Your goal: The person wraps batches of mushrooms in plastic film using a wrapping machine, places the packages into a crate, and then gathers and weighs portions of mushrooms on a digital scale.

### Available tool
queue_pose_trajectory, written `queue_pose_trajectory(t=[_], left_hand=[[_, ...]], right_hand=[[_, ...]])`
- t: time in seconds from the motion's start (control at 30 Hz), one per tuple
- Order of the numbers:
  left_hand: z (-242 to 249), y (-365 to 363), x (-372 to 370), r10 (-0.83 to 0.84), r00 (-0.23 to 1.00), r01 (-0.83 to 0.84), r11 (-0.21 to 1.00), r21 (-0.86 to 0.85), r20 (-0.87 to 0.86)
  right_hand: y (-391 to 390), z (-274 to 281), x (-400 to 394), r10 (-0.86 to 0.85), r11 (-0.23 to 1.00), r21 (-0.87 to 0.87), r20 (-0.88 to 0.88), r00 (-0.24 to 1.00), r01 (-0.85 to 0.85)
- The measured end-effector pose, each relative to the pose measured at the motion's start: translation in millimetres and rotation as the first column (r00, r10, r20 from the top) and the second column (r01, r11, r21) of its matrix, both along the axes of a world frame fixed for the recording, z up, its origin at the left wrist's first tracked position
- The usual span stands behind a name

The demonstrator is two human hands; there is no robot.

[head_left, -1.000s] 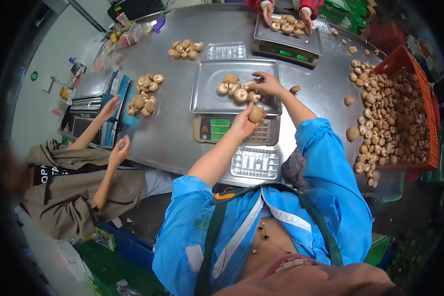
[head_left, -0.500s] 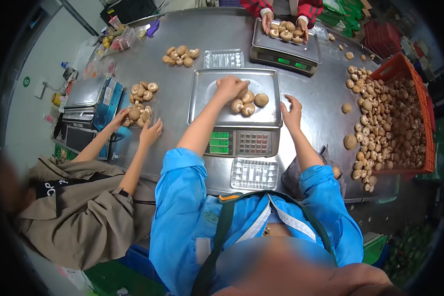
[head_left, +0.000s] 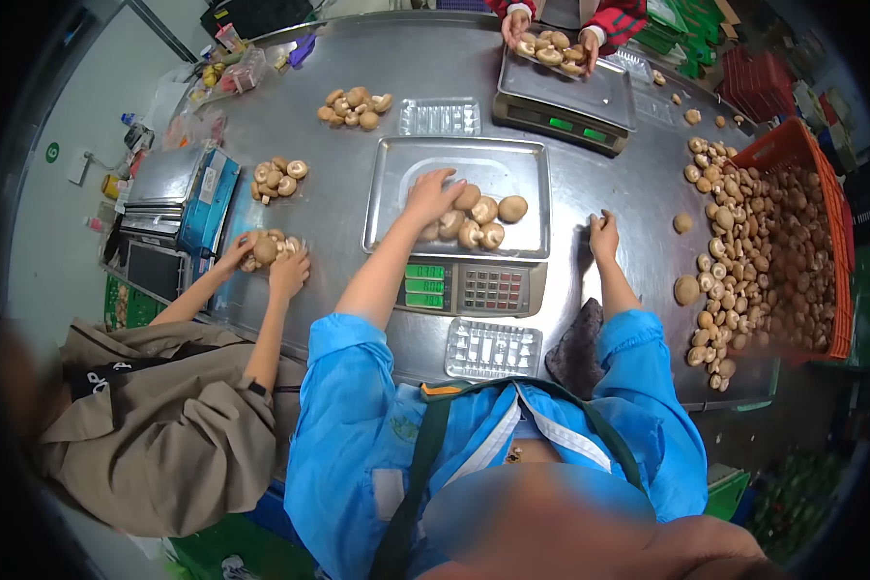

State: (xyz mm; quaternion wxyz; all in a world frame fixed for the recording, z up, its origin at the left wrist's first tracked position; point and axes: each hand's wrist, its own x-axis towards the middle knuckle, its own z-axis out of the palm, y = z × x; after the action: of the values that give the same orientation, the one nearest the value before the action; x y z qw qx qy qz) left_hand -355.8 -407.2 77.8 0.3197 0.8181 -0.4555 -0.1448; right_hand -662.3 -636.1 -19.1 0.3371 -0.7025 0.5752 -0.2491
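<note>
On the scale's metal tray [head_left: 522, 159] lie several brown-capped mushrooms [head_left: 470, 232]. My left hand [head_left: 435, 200] is over the left side of this group, fingers stretched out and touching the nearest caps. To the right of the tray, my right hand [head_left: 604, 237] hovers above the steel table with its fingers loosely apart and nothing visible in them. Under the tray's front edge is the scale's keypad [head_left: 495, 288] with lit green displays. A clear plastic punnet [head_left: 493, 349] sits between the scale and my body, beside a dark cloth-like thing [head_left: 577, 353].
An orange crate [head_left: 820, 155] on its side spills mushrooms at right. Another clear punnet [head_left: 440, 116] and a mushroom pile [head_left: 355, 107] lie beyond the tray. At left, a co-worker's hands [head_left: 288, 275] handle mushrooms; across, another person's hands [head_left: 590, 50] hold a filled punnet over a scale [head_left: 561, 111].
More mushrooms now lie on the tray, left of the earlier few. My left hand has moved slightly left and down; my right hand has shifted right, away from the tray. The person opposite has lifted a punnet.
</note>
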Motion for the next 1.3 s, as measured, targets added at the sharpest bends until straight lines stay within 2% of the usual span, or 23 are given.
queue_pose_trajectory(t=[0.03, 0.1, 0.17, 0.23, 0.3, 0.4, 0.43, 0.47, 0.5, 0.6, 0.67, 0.7, 0.73, 0.77, 0.8, 0.83, 0.87, 0.97, 1.03, 1.13, 1.17, 1.27, 1.3], left_hand=[[-1, 6, -1, 0.025, 0.998, -0.032, 0.993, -0.113, -0.063], [-2, 15, -1, -0.008, 0.999, 0.001, 0.983, -0.183, -0.040], [-17, 22, -6, -0.093, 0.995, 0.082, 0.978, -0.194, -0.047], [-15, 21, -16, -0.098, 0.995, 0.092, 0.977, -0.192, -0.023], [-15, 19, -21, -0.109, 0.994, 0.107, 0.975, -0.192, 0.004], [-16, 20, -17, -0.099, 0.993, 0.083, 0.976, -0.201, -0.070], [-8, 26, -19, -0.049, 0.960, -0.037, 0.954, -0.299, -0.274], [3, 29, -19, -0.022, 0.883, -0.171, 0.914, -0.366, -0.469], [11, 37, -17, -0.008, 0.896, -0.204, 0.881, -0.426, -0.444], [28, 73, -16, 0.024, 0.900, -0.269, 0.816, -0.511, -0.436], [34, 105, -27, 0.073, 0.864, -0.339, 0.816, -0.468, -0.497], [37, 122, -31, 0.112, 0.830, -0.393, 0.812, -0.430, -0.547], [33, 139, -33, 0.140, 0.832, -0.410, 0.807, -0.424, -0.538], [24, 157, -37, 0.186, 0.820, -0.452, 0.791, -0.413, -0.542], [18, 173, -44, 0.231, 0.803, -0.497, 0.769, -0.402, -0.549], [17, 185, -52, 0.262, 0.795, -0.520, 0.758, -0.394, -0.547], [16, 195, -61, 0.310, 0.729, -0.607, 0.706, -0.365, -0.611], [0, 216, -80, 0.376, 0.632, -0.712, 0.627, -0.316, -0.677], [-5, 221, -92, 0.396, 0.615, -0.736, 0.598, -0.316, -0.682], [5, 220, -106, 0.399, 0.634, -0.716, 0.625, -0.309, -0.663], [11, 220, -114, 0.392, 0.658, -0.688, 0.660, -0.301, -0.643], [18, 218, -130, 0.367, 0.719, -0.619, 0.724, -0.304, -0.590], [19, 221, -137, 0.365, 0.727, -0.601, 0.748, -0.282, -0.581]], right_hand=[[9, 23, 9, 0.001, 1.000, -0.004, 0.002, 1.000, -0.001], [54, 91, 40, 0.206, 0.976, -0.145, 0.408, 0.889, -0.160], [97, 134, 65, 0.475, 0.788, -0.532, 0.204, 0.856, -0.310], [130, 169, 88, 0.696, 0.639, -0.264, -0.200, 0.689, -0.722], [151, 121, 109, 0.638, 0.515, -0.508, -0.311, 0.704, -0.691], [151, 132, 110, 0.639, 0.483, -0.484, -0.375, 0.672, -0.730], [146, 130, 106, 0.634, 0.493, -0.482, -0.371, 0.679, -0.724], [134, 129, 102, 0.651, 0.570, -0.497, -0.212, 0.728, -0.654], [118, 126, 94, 0.650, 0.643, -0.494, -0.052, 0.758, -0.585], [31, 84, 39, 0.317, 0.848, -0.476, 0.102, 0.943, -0.234], [-40, 37, -29, -0.072, 0.892, -0.445, -0.308, 0.949, -0.076], [-84, -25, -80, -0.414, 0.707, -0.707, -0.455, 0.788, -0.037], [-47, 91, -91, -0.268, 0.960, -0.240, -0.628, 0.731, 0.146], [-49, 90, -130, -0.291, 0.941, -0.334, -0.698, 0.654, 0.062], [-33, 96, -150, -0.393, 0.919, -0.282, -0.687, 0.611, 0.275], [-69, 36, -214, -0.269, 0.962, -0.207, -0.835, 0.480, 0.179], [-49, 42, -218, -0.446, 0.888, -0.236, -0.653, 0.612, 0.395], [-62, -1, -256, -0.403, 0.905, -0.357, -0.544, 0.736, 0.232], [-68, 1, -235, -0.315, 0.808, -0.576, -0.244, 0.917, 0.124], [-5, 106, -112, 0.051, 0.933, -0.360, 0.137, 0.989, 0.002], [18, 134, -78, 0.213, 0.968, -0.198, 0.343, 0.915, -0.151], [84, 169, 22, 0.719, 0.681, -0.543, 0.365, 0.592, -0.492], [102, 178, 48, 0.810, 0.550, -0.610, 0.224, 0.542, -0.570]])
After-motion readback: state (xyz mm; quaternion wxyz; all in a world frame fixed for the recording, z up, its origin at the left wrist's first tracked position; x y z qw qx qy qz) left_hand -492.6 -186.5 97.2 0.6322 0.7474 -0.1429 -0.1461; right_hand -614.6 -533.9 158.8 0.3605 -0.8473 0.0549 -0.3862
